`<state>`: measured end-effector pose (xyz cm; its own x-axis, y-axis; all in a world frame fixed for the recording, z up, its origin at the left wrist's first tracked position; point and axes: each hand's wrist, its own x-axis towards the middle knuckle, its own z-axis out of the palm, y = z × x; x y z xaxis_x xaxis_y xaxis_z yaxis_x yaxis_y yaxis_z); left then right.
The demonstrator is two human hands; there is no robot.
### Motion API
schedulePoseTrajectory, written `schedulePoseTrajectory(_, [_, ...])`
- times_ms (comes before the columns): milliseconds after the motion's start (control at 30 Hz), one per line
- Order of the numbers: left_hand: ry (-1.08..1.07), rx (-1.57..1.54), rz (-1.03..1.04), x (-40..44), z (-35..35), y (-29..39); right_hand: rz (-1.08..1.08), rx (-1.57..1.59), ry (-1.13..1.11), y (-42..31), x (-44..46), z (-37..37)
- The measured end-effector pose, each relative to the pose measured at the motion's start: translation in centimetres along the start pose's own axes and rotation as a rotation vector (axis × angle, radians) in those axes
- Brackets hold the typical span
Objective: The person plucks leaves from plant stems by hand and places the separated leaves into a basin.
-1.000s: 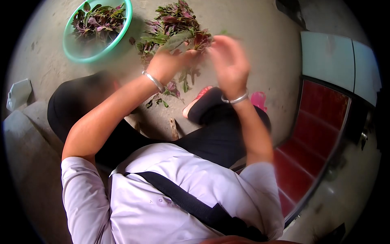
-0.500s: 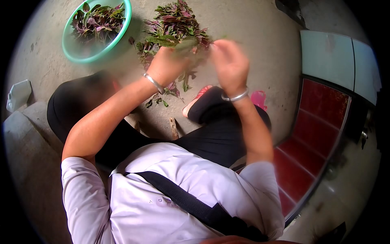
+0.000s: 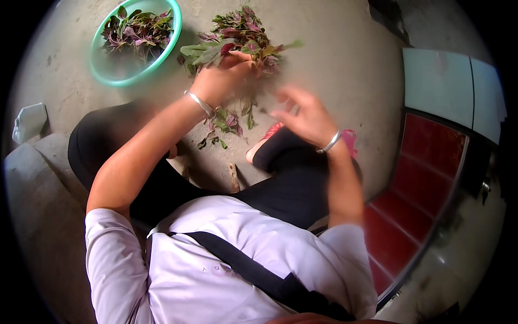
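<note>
My left hand (image 3: 222, 81) is closed around a few stems of amaranth greens (image 3: 200, 53), whose broad green and dark red leaves stick out past the fingers. Directly beyond it lies a heap of purple-green amaranth (image 3: 245, 27) on the floor. My right hand (image 3: 308, 114) is apart from the greens, to the right and nearer my body; its thumb and fingers are spread, slightly blurred, and I see nothing held. Loose leaves and trimmings (image 3: 229, 123) lie on the floor below my left hand.
A green plastic basin (image 3: 116, 82) with more greens stands on the concrete floor at upper left. My black-trousered legs and a red sandal (image 3: 273, 129) are close by. A pink bag (image 3: 349, 141), a wood piece (image 3: 233, 177) and a red-tiled step (image 3: 431, 146) are also around.
My right hand has drawn away from the greens, down toward my body, and its fingers have spread. My left hand stays over the heap, still holding stems.
</note>
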<state>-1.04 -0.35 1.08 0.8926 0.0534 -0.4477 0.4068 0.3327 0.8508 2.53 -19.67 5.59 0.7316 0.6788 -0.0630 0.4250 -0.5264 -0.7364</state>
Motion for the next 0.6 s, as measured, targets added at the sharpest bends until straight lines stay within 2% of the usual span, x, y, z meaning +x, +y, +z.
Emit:
schedulePoseTrajectory(33, [-0.024, -0.008, 0.008, 0.1, 0.0, -0.2, 0.010, 0.017, 0.013, 0.0, -0.1, 0.2])
schedulePoseTrajectory(133, [-0.145, 0.376, 0.331, 1.2, -0.9, -2.5, 0.089, 0.128, 0.161, 0.4, 0.2, 0.0])
schedulePoseTrajectory(167, [-0.157, 0.247, 0.279, 1.3, -0.4, -2.8, 0.141, 0.194, 0.235, 0.2, 0.4, -0.3])
schedulePoseTrajectory(200, [-0.178, 0.327, 0.340, 1.1, -0.4, -2.9, 0.193, 0.258, 0.312, 0.0, 0.5, -0.6])
schedulePoseTrajectory(233, [-0.200, 0.406, 0.401, 0.7, -0.5, -2.9, 0.135, 0.332, 0.428, -0.1, 0.5, -0.6])
schedulePoseTrajectory(333, [-0.237, 0.583, 0.489, 0.0, 0.0, -1.9, -0.096, 0.214, 0.648, 0.1, 1.6, -1.2])
schedulePoseTrajectory(367, [-0.252, 0.609, 0.488, -0.1, 0.2, -1.7, -0.100, 0.260, 0.618, -0.4, 1.6, -1.4])
schedulePoseTrajectory(467, [-0.263, 0.631, 0.582, -0.6, 0.7, -1.5, 0.043, 0.424, 0.291, -1.2, 1.5, -1.3])
schedulePoseTrajectory(500, [-0.276, 0.675, 0.579, -0.8, 0.8, -1.2, 0.021, 0.392, 0.214, -1.6, 1.5, -1.2])
schedulePoseTrajectory(533, [-0.288, 0.718, 0.577, -0.8, 0.9, -1.0, 0.119, 0.479, 0.162, -1.5, 1.4, -0.7])
schedulePoseTrajectory(600, [-0.298, 0.608, 0.594, -0.6, 0.9, -1.6, 0.137, 0.448, 0.153, -1.3, 1.2, -0.4])
